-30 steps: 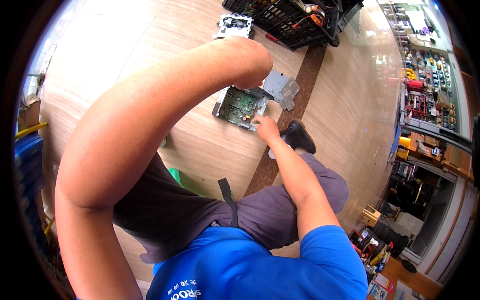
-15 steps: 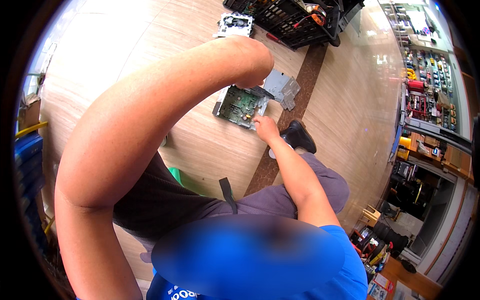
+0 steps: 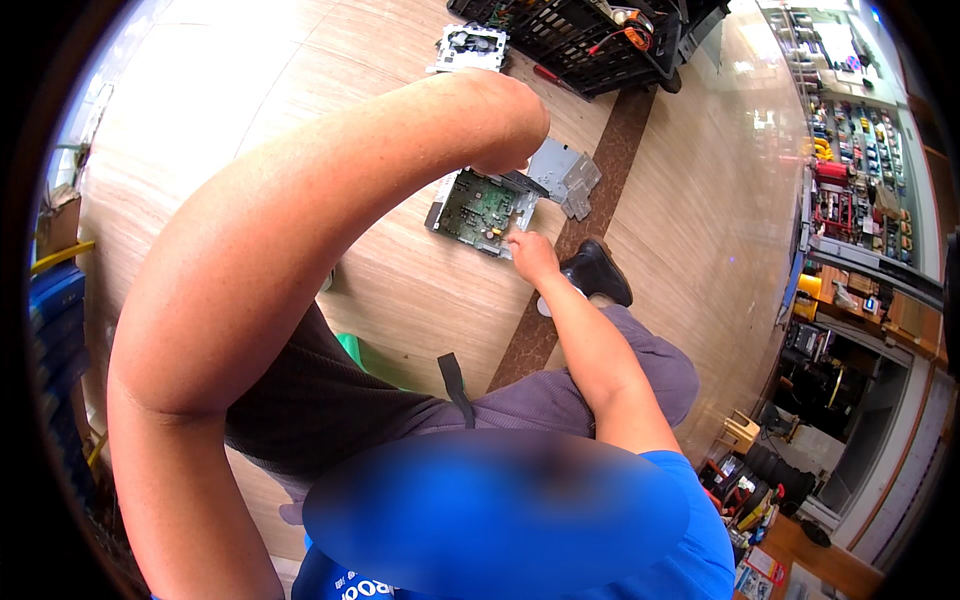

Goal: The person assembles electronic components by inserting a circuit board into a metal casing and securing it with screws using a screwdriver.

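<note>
An opened metal electronics case [image 3: 437,215] with a green circuit board [image 3: 480,208] inside rests on the floor ahead of me. My right hand [image 3: 532,252] is closed, thumb and fingers pinching the near right corner of this case. Bent over the far side, my left hand [image 3: 508,125] curls closed above the board, its fingertips mostly hidden behind the hand. A dark, narrow piece [image 3: 525,184] shows just below it; whether the hand holds it is unclear. Beside the case lies a grey sheet-metal cover [image 3: 566,176].
A silver disc-drive-like mechanism [image 3: 470,48] sits farther off, near a black plastic crate [image 3: 575,45] with tools and a red-handled screwdriver [image 3: 560,82]. My black shoe [image 3: 598,272] is close to my right hand. Shelves of goods [image 3: 860,150] stand at the right.
Almost nothing differs. My left forearm has shifted very slightly, and both hands keep their places at the case.
</note>
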The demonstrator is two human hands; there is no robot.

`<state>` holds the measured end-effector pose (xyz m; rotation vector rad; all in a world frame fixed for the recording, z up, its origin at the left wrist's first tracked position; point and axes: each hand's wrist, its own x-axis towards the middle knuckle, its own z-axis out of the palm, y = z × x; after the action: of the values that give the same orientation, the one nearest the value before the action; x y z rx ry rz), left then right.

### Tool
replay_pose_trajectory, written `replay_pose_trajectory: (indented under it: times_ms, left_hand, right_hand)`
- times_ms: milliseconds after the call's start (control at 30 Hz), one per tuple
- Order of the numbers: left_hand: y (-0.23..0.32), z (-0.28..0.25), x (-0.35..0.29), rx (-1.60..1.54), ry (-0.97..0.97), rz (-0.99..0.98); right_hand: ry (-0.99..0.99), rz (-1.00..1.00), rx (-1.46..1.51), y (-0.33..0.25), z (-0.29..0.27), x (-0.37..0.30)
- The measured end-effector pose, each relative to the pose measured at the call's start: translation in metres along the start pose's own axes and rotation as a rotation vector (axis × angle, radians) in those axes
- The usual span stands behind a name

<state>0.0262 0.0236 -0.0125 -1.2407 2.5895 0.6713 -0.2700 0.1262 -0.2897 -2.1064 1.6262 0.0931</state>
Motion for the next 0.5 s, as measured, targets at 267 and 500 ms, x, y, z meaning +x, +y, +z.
replay_pose_trajectory:
  times_ms: [267,500]
  left_hand:
    - [0.000,0.000,0.003,0.016,-0.011,-0.009]
    - [-0.005,0.001,-0.003,-0.022,0.013,-0.037]
  right_hand:
    - [-0.030,0.027,0.002,-0.001,-0.002,0.001]
    - [0.001,0.037,0.021,-0.024,-0.028,-0.004]
